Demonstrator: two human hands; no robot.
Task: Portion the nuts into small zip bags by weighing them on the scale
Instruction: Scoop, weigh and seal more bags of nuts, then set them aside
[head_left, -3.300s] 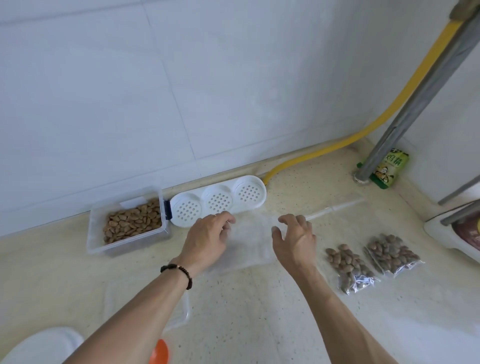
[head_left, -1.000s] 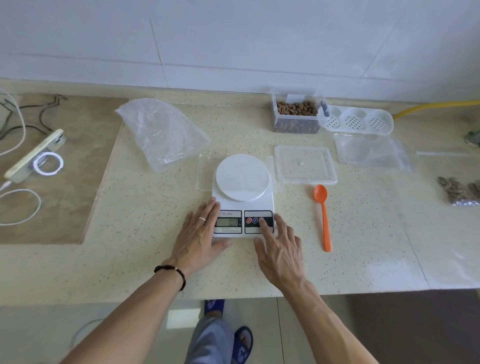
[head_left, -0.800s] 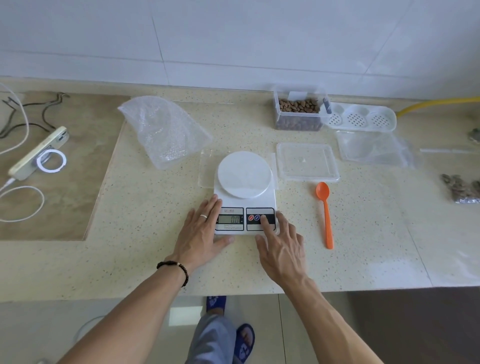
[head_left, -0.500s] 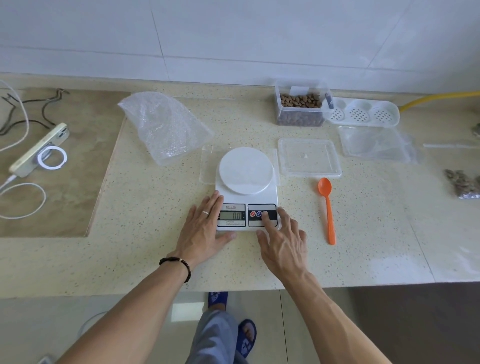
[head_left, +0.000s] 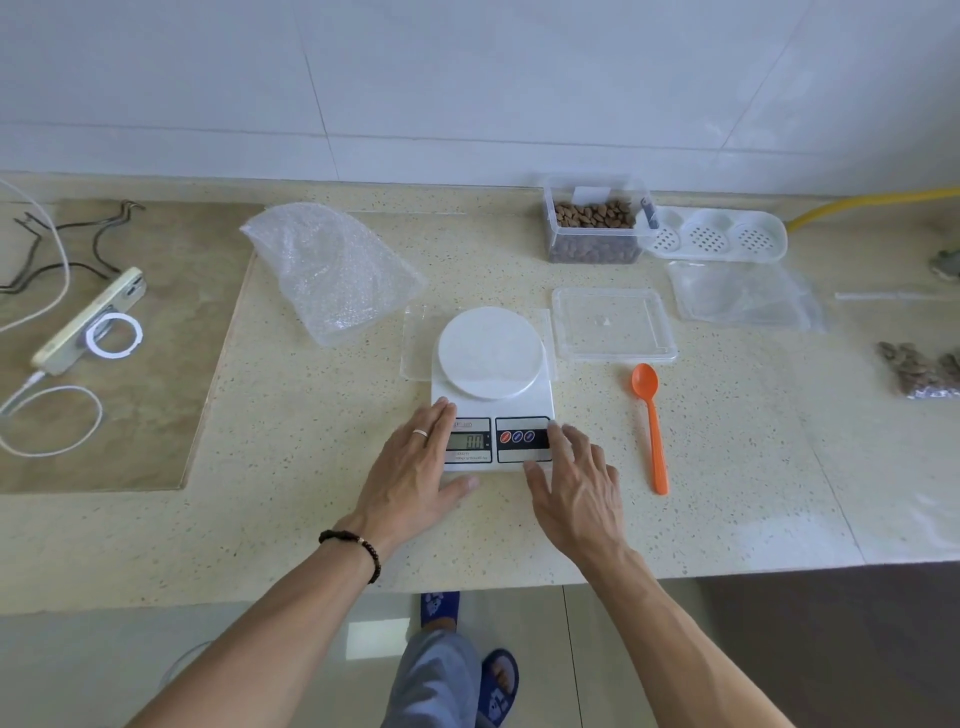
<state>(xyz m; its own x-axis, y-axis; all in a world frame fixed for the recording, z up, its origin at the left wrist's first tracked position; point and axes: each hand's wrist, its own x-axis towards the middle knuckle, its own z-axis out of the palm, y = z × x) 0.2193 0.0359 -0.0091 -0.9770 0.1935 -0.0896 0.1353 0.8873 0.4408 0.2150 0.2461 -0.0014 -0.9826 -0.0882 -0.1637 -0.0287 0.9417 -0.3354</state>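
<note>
Squarely display-toward-person, the scale sits between flat, empty left hand and right hand.

The picture's right edge is cutting off the filled nut bags, so their number is staying unclear. The left hand is covering the left rim of the scale, whose display digits are showing too small to read. The scale is hiding part of a flat clear bag lying beneath it.
</note>
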